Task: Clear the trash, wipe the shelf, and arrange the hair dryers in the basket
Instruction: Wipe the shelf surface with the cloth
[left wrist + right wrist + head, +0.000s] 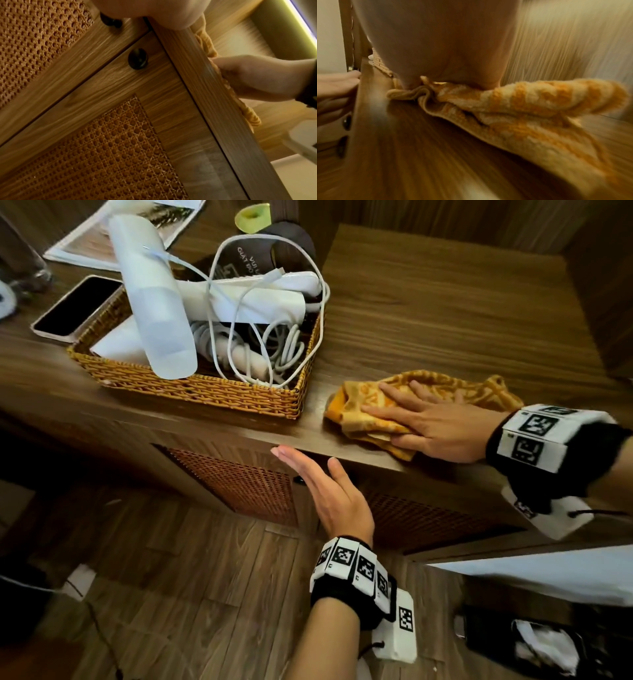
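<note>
Shelf [428, 313] of dark wood fills the head view, with a wicker basket [191, 392] standing at its left end. Two white hair dryers [154, 302] and their tangled cords lie in the basket, one dryer propped on the rim. A phone [75, 308] lies just beside the basket on the left. The right hand [431, 419] lies flat, fingers straight, pressing an orange cloth [370, 405] on the shelf near its front edge, right of the basket. The left hand [329, 491] hovers below the edge, fingers straight and together, holding nothing.

From the left wrist, the cabinet doors [106, 155] show cane panels and two dark knobs [138, 58]. The cloth [252, 119] hangs slightly over the edge under the right hand [257, 78].

From the right wrist, blurred, the palm [440, 47] presses the bunched cloth [530, 108] on the wood. The left hand's fingertips [337, 82] are at the shelf's front edge; whether they touch it I cannot tell.
</note>
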`<state>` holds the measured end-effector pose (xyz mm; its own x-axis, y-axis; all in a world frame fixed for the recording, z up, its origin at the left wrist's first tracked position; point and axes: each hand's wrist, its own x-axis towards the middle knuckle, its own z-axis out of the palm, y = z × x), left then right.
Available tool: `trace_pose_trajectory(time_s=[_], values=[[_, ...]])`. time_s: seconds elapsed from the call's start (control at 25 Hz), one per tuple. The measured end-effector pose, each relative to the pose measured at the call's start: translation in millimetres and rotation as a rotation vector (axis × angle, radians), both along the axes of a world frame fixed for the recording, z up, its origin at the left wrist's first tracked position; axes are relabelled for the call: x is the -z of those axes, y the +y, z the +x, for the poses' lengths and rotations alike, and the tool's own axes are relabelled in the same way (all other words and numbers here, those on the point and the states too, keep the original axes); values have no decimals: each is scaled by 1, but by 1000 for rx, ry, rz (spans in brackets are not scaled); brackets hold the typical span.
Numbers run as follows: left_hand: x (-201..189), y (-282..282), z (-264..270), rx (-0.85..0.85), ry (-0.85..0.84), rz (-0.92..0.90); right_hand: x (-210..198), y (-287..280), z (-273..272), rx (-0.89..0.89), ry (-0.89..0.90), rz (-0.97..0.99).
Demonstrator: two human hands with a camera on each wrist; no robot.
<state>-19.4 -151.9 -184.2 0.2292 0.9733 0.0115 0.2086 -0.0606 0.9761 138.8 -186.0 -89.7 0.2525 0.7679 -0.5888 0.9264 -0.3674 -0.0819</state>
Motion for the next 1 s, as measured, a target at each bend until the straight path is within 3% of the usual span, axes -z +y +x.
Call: trace_pose_trajectory(time_s=[0.08, 0.2, 0.32, 0.48, 0.6, 0.68, 0.76, 0.88, 1.0], values=[[-3, -2, 4, 4, -12, -2, -4, 8, -4, 47, -2, 37], [2, 0, 0, 10, 16, 28, -5, 28, -22, -97, 8, 85], [11, 3, -3, 27, 58, 57, -3, -1, -13, -158, -20, 18], [5, 0, 1, 20, 48, 38, -4, 2, -19, 24, -21, 36], [3, -2, 7, -17, 47, 40, 3, 16, -35, -14, -20, 99], [3, -6, 10, -22, 39, 19, 8, -13, -28, -28, -60, 80], [-1, -12, 15, -15, 32, -46, 6, -43, -15, 82, -90, 25], [-8, -29, 21, 2, 30, -102, 4, -44, -13, 284, -85, 38], [-8, -42, 25, 25, 45, -92, 10, -43, -27, 242, -68, 102]])
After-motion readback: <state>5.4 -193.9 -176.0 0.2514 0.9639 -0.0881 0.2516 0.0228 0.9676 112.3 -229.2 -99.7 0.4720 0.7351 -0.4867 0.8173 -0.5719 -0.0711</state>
